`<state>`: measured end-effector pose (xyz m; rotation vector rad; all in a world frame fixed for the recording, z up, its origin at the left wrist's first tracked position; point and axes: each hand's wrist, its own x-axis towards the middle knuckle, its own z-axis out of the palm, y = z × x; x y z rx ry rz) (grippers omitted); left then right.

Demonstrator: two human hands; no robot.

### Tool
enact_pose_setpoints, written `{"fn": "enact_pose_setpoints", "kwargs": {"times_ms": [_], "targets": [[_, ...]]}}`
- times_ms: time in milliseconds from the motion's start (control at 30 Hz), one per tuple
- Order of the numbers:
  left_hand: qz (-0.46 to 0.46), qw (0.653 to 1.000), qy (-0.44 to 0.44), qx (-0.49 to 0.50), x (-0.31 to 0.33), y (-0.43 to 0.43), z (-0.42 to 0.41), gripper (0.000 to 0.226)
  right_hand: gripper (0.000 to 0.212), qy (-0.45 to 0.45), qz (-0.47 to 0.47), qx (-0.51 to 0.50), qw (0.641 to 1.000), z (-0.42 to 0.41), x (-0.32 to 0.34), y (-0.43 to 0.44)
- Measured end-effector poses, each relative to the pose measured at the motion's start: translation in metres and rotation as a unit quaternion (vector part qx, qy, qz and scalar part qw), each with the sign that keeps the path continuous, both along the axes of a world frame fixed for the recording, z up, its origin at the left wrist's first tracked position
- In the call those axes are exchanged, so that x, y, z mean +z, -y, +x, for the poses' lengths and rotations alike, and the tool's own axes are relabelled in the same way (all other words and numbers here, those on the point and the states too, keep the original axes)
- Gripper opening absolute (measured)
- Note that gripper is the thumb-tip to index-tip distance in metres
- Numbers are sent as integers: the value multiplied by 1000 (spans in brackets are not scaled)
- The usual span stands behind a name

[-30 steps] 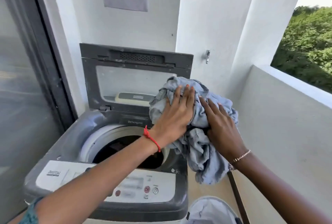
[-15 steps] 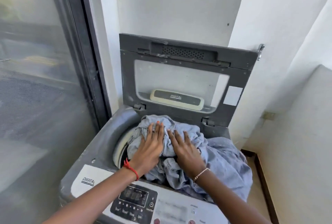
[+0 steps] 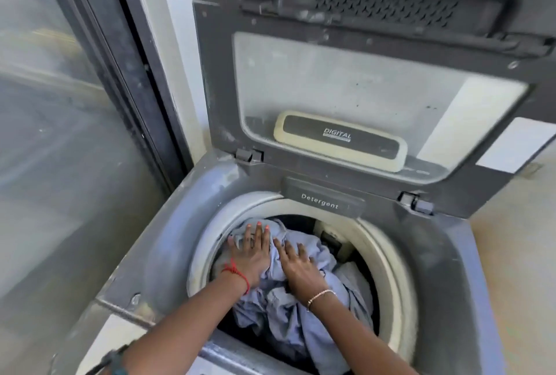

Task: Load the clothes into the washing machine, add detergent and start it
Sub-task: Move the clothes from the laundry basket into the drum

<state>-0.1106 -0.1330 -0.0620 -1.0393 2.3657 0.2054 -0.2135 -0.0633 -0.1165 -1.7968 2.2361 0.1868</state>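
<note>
A grey top-loading washing machine [image 3: 168, 242] stands below me with its lid [image 3: 355, 80] raised upright. A bundle of light blue clothes [image 3: 288, 311] lies inside the round drum, below its cream rim [image 3: 388, 257]. My left hand [image 3: 249, 254], with a red thread on the wrist, presses flat on the clothes at the drum's left. My right hand [image 3: 296, 263], wearing a thin bracelet, presses flat on them beside it. The fingers of both hands are straight. A drawer marked Detergent [image 3: 320, 200] sits closed at the back of the opening.
A glass sliding door with a dark frame [image 3: 141, 68] runs along the left side of the machine. A white wall [image 3: 517, 242] stands to the right. A corner of the white control panel [image 3: 117, 335] shows at the bottom left.
The bundle went from held in the air at the machine's right, to lying over the opening, to down inside the drum. Both hands followed it down, and the view moved closer.
</note>
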Motion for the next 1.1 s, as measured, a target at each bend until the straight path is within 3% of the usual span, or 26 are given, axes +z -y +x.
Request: {"fn": "enact_pose_setpoints", "kwargs": {"times_ms": [100, 133, 233, 267, 333, 400, 467, 567, 633, 700, 800, 900, 1000, 1100], "targets": [[52, 994, 84, -38, -26, 10, -1, 114, 66, 15, 71, 32, 997, -6, -15, -5], [85, 988, 117, -54, -34, 9, -1, 121, 64, 9, 134, 77, 988, -10, -29, -10], [166, 964, 187, -91, -46, -1, 0, 118, 93, 77, 291, 128, 945, -14, -44, -24], [191, 957, 204, -83, -47, -4, 0, 114, 98, 86, 315, 152, 933, -14, -40, -27], [238, 940, 240, -53, -45, -3, -2, 110, 88, 117, 326, 153, 925, -16, -27, -30], [269, 930, 244, -50, -37, 3, -9, 122, 74, 180, 330, 92, 922, -24, -12, -30], [282, 932, 223, -48, -30, 11, -18, 129, 77, 199, 328, 74, 921, -36, 3, -30], [275, 944, 168, -72, 15, 5, -41, 105, 77, 233, 243, 33, 941, -58, 37, -39], [305, 940, 118, -100, 45, -7, -63, 90, 71, 328, 132, -25, 935, -73, 69, -57], [304, 939, 68, -144, 71, -27, -90, 98, 65, 435, 19, -87, 896, -88, 103, -88], [278, 938, 19, -207, 105, -67, -129, 118, 57, 476, -163, -153, 851, -116, 144, -156], [237, 943, -1, -233, 137, -120, -166, 105, 56, 497, -314, -234, 775, -136, 168, -235], [256, 930, -28, -262, 156, -181, -204, 94, 58, 472, -371, -323, 732, -153, 167, -310], [276, 919, -37, -278, 150, -244, -241, 101, 62, 436, -376, -406, 710, -167, 137, -380]]}}
